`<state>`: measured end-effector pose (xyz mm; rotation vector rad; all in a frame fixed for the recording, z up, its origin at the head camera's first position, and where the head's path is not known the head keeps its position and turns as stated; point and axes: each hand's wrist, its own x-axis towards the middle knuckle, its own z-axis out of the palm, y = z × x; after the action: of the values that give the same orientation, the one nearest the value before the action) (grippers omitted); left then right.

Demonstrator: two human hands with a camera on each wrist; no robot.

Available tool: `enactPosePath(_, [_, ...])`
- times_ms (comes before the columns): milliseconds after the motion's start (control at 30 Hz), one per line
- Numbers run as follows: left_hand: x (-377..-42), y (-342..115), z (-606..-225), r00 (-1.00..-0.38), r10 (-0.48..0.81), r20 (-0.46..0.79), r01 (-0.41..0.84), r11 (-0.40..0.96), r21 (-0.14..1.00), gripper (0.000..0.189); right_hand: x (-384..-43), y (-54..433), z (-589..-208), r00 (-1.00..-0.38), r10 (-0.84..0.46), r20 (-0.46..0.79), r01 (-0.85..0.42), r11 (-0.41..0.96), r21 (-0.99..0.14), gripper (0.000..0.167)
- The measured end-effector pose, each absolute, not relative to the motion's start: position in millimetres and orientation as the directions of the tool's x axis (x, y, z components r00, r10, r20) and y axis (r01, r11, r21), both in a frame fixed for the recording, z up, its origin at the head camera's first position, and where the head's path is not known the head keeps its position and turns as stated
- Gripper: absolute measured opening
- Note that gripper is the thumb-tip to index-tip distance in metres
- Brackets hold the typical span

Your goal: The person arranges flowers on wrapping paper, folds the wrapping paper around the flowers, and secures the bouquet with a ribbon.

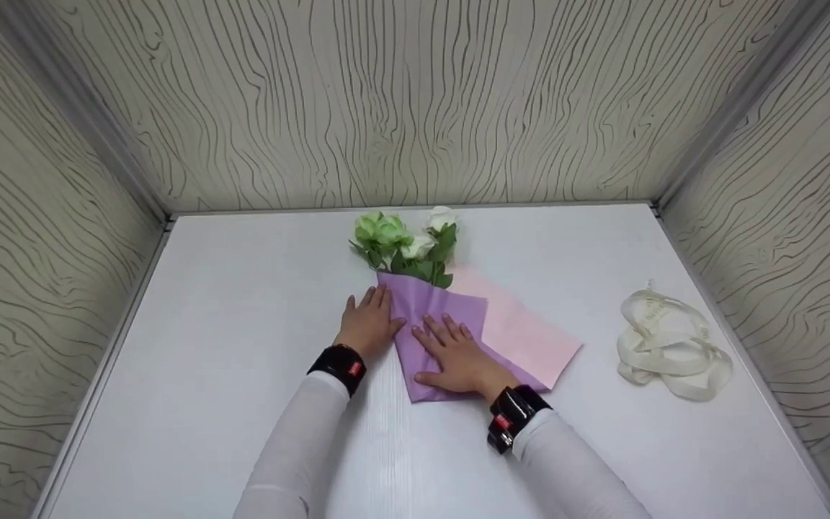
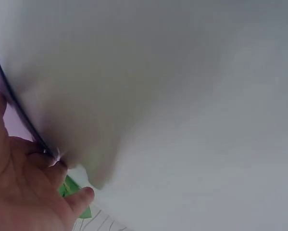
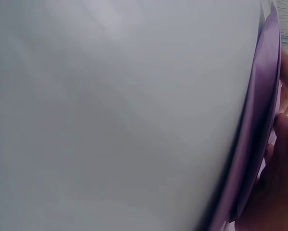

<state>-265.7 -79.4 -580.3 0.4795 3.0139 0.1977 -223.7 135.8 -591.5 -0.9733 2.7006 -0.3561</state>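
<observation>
A purple sheet of wrapping paper (image 1: 422,299) is folded over the stems of a small bunch of flowers. Green blooms (image 1: 382,229) and white roses (image 1: 418,246) with dark leaves stick out of its top. My left hand (image 1: 370,323) lies along the paper's left edge, its thumb over the edge; the left wrist view shows fingertips of the hand (image 2: 33,187) right at that edge. With fingers spread, my right hand (image 1: 458,355) presses flat on the front of the purple paper. The right wrist view shows the layered purple edge (image 3: 259,96) beside the hand. The stems are hidden.
Pink paper (image 1: 519,328) lies under the purple sheet and reaches out to the right. A loose heap of cream ribbon (image 1: 667,346) rests near the right side of the white table (image 1: 242,346). Wood-patterned panels (image 1: 400,108) stand behind the table and at both sides.
</observation>
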Motion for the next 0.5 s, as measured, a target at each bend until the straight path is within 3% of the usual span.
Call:
enactPosePath(233, [-279,-89,-580,-0.968,0.228,-0.106,0.210,0.966,0.152,0.067,-224,131,-589,-0.724,-0.675,-0.141,-0.612,0.724,-0.320,0.084])
enactPosePath(500, [-270,-78,-580,-0.957,0.287,-0.040,0.281,0.952,0.121,0.058,-223,135,-589,-0.746,-0.650,-0.143,-0.588,0.744,-0.317,0.085])
